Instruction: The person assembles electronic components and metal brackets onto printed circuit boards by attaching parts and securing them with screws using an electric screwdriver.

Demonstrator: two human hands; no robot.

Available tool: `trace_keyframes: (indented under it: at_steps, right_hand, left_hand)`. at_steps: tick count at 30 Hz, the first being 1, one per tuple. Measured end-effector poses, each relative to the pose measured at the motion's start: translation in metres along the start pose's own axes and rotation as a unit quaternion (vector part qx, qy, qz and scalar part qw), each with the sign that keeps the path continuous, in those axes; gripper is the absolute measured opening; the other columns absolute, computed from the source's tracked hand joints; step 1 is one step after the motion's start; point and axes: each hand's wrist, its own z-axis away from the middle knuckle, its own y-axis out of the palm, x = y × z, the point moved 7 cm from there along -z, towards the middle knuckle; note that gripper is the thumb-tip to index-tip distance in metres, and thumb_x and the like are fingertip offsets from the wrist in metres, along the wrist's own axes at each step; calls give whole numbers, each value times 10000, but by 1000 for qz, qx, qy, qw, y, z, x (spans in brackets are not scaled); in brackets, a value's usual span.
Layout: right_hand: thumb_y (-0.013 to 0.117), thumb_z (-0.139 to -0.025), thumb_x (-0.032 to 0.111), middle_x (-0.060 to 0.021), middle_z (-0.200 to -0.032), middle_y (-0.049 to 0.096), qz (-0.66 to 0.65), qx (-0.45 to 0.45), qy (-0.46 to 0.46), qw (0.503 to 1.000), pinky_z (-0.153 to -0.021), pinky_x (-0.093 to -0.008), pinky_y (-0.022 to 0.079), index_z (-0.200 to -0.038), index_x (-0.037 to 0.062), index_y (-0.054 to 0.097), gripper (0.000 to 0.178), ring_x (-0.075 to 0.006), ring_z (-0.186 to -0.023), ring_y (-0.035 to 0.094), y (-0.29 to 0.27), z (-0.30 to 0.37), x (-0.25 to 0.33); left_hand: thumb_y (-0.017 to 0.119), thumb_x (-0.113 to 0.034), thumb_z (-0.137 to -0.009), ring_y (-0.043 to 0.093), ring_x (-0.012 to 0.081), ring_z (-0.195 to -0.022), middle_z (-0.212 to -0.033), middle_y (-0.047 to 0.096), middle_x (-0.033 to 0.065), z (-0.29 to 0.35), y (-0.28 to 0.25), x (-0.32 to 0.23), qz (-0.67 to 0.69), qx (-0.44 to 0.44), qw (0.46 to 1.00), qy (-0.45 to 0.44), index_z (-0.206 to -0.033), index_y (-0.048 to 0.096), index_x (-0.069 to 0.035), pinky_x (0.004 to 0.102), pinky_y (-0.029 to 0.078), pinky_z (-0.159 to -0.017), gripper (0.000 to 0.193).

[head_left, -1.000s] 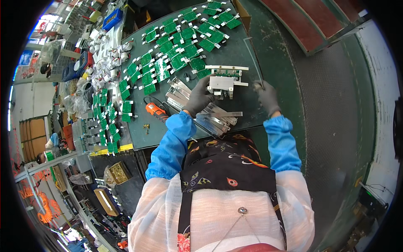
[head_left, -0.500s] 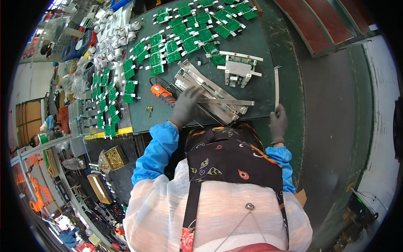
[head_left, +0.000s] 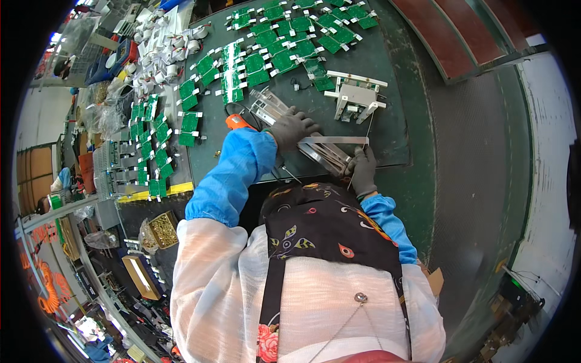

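Observation:
My left hand, in a dark grey glove, reaches over a bundle of metal bars and closes on a flat metal strip pointing right. At that strip's far end my right hand, gloved alike, has its fingers closed round a second, thin metal strip, seen nearly edge-on. Whether the two strips touch cannot be made out. Beside my left wrist lies an orange power screwdriver, partly hidden by the blue sleeve. A pale metal frame assembly stands just beyond my right hand.
Green circuit boards cover the far and left part of the dark table. White parts are heaped at the far left. A box of brass-coloured screws sits lower left. Red-brown panels stand at the upper right.
My right hand has brought its strip leftward from the table's right edge to the end of the other strip. My left hand has shifted slightly right and farther away.

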Motion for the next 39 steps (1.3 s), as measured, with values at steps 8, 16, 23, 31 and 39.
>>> trace_keyframes:
  at_steps: [8,16,23,31,39]
  right_hand:
    - [557,-923,168,-41,-878,601,220,-159,-236,933,-581,-266,482,-1242,36,528,346,-108,-659,559,-72,62,64]
    - [612,-849,209,-124,-1130,615,561,169,-283,759,-785,-366,513,-1297,149,521,461,-295,-954,626,5,38,102]
    - [613,-796,147,-156,-1078,583,547,254,-371,706,-794,-460,499,-1338,151,444,569,-372,-915,604,106,-29,54]
    - [665,-777,467,-210,-1389,390,580,348,-349,648,-1022,-475,356,-1415,150,354,777,-415,-1271,375,136,-7,33]
    - [674,-805,316,-208,-1403,394,604,360,-332,629,-1074,-406,313,-1403,40,357,731,-358,-1309,368,160,6,13]
  left_hand:
    - [734,-252,-675,533,217,-1061,-1083,581,-19,21,10,15,10,9,1000,-25,-1191,557,-244,448,296,-1065,546]
    - [588,-135,-792,456,228,-1204,-1114,565,-32,33,14,26,-10,-10,998,-67,-1169,566,-294,535,242,-1094,410]
    - [687,-214,-727,369,301,-1284,-1299,470,8,52,18,17,54,-98,968,-226,-1238,544,-228,563,273,-1059,531]
    - [633,-245,-770,455,254,-1180,-1133,537,0,120,-20,-12,2,-222,880,-419,-1113,568,-227,455,376,-933,350]
    - [695,-218,-727,488,243,-1158,-1145,565,17,269,35,-57,166,-330,783,-500,-1168,563,-201,405,405,-948,461]
